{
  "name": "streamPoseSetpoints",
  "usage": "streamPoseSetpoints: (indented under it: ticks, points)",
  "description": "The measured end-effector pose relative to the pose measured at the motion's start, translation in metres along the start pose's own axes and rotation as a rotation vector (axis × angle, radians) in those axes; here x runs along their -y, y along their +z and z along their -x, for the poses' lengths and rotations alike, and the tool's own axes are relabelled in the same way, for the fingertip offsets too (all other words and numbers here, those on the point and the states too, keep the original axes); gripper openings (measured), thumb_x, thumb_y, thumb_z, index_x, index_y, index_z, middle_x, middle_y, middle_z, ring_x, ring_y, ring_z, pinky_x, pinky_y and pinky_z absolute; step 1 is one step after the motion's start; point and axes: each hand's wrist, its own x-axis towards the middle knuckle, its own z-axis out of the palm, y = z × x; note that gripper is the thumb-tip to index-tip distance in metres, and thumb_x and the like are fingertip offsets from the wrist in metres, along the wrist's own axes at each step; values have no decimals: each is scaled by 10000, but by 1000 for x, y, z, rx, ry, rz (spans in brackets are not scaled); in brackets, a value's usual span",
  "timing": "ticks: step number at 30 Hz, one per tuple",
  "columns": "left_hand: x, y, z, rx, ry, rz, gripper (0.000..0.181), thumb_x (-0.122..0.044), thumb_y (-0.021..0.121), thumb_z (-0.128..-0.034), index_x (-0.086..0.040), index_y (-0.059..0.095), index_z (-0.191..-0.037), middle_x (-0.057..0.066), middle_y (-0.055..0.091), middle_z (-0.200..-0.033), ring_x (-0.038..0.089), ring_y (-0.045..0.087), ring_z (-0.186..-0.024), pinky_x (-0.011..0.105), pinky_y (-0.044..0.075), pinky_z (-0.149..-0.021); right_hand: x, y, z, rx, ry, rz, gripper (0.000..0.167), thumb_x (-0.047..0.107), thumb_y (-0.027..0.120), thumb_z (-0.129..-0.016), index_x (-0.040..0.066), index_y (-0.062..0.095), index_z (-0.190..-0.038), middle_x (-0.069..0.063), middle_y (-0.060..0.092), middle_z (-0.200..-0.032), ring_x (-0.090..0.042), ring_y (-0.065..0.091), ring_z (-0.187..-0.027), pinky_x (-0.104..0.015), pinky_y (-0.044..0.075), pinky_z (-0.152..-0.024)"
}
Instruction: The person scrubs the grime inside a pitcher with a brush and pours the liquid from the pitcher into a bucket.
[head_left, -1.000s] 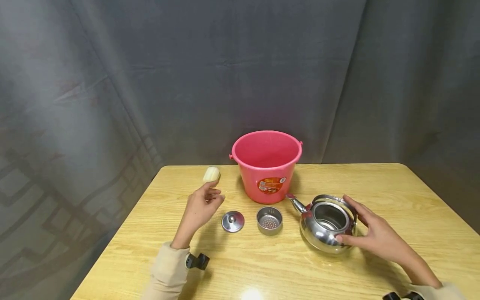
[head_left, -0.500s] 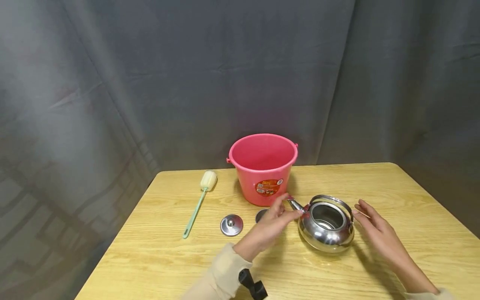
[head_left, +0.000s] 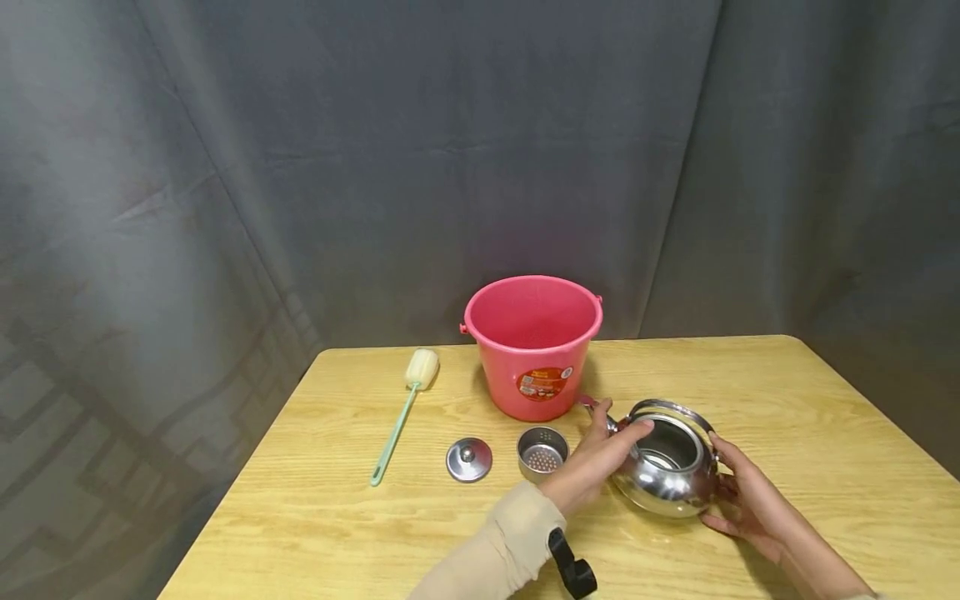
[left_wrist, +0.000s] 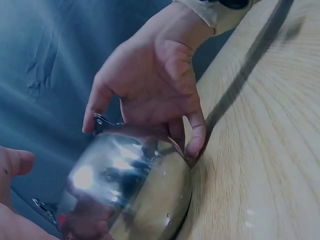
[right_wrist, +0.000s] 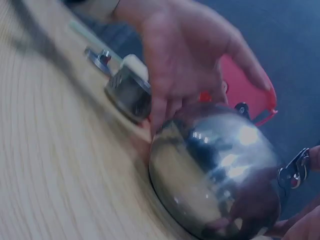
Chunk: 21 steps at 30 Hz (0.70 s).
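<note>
A shiny steel kettle (head_left: 667,493) without its lid sits at the right of the table, its spout toward the pink bucket. My left hand (head_left: 594,457) holds it on the spout side, the thumb over the upper body. On the opposite side my right hand (head_left: 752,502) grips it, with fingers by the handle's base and low on the body. In the left wrist view the right hand (left_wrist: 155,85) bends round the kettle's far side. The right wrist view has the left hand (right_wrist: 187,60) against the kettle (right_wrist: 215,170). Whether the base touches the table is unclear.
Left of the kettle stand a perforated strainer cup (head_left: 542,454) and a round steel lid (head_left: 468,460) with a knob. A green-handled sponge brush (head_left: 396,432) lies further left. Behind them is a pink bucket (head_left: 525,367), with a grey curtain (head_left: 480,167) beyond the table.
My left hand has moved right from above the brush to the kettle, uncovering the brush. My right hand came off the kettle briefly and now holds it lower.
</note>
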Motion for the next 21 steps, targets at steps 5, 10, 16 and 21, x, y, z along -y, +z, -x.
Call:
streamPoseSetpoints:
  ticks: [5,10,16,21]
  points:
    - [5,1,-5,3,-3,1,550,-232,698,-861,-173,485,-1365,117,544,-1212,273,543,-1018,481,461,-838,-3,-3,-5,32,28,-131,916,611,238,-964,1,-230,-1462,-443,-158,-1443,-476,-21,-1370,-522,472,-858]
    - [9,2,-6,44,-39,52,431,-141,642,-893,-217,532,-1303,87,543,-971,210,495,-662,366,410,-513,-9,-13,-9,23,44,-280,777,592,320,-961,116,37,-1506,-381,-144,-1484,-432,17,-1375,-591,428,-871]
    - [8,2,-2,74,-52,73,414,-109,609,-928,-223,521,-1317,90,506,-1009,218,448,-646,352,372,-516,-17,-21,-12,6,50,-356,599,572,375,-959,204,174,-1386,-355,-129,-1495,-415,129,-1335,-642,399,-908]
    - [8,0,-2,85,-32,79,423,-116,599,-944,-222,498,-1341,89,501,-1066,222,448,-650,347,366,-516,-18,-21,-12,11,28,-388,345,543,401,-964,317,355,-1221,-334,-36,-1477,-313,397,-1183,-641,403,-907]
